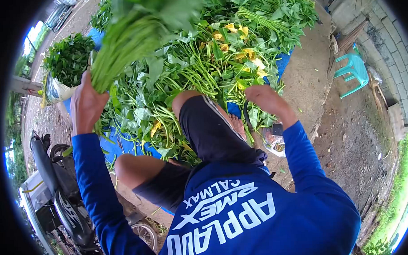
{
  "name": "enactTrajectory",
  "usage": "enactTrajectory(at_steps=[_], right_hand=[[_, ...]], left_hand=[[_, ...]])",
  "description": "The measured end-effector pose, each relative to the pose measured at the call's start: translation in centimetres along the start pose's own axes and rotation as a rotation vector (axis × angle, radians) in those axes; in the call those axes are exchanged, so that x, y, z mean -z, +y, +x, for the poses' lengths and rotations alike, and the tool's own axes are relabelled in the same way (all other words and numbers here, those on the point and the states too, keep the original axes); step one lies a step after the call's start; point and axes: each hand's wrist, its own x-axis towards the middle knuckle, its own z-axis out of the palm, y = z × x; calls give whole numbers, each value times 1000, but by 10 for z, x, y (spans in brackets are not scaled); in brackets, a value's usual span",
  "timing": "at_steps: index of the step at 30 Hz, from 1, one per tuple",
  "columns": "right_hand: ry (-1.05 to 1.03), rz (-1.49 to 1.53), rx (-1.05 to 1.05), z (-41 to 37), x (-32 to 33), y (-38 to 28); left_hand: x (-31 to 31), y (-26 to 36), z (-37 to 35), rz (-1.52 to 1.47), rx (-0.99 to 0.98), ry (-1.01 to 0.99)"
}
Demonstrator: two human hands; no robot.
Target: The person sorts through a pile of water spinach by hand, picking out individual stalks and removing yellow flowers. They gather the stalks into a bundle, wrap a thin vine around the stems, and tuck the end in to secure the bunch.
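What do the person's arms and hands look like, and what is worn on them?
The left sleeve and the right sleeve are long, plain bright blue, ending at the wrists. The left hand and the right hand are bare, without gloves. The shirt carries white lettering.

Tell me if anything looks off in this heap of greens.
Yellow leaves lie scattered through the otherwise green heap on the blue sheet, most near its far middle. They look discoloured against the fresh growth. The left hand grips a bundle; the right hand reaches into the heap.
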Motion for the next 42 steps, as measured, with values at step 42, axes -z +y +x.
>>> enactTrajectory(at_steps=[42], right_hand=[[-347,-468,594,-74,-105,-209]], left_hand=[[-32,76,-222,-214,489,-390]])
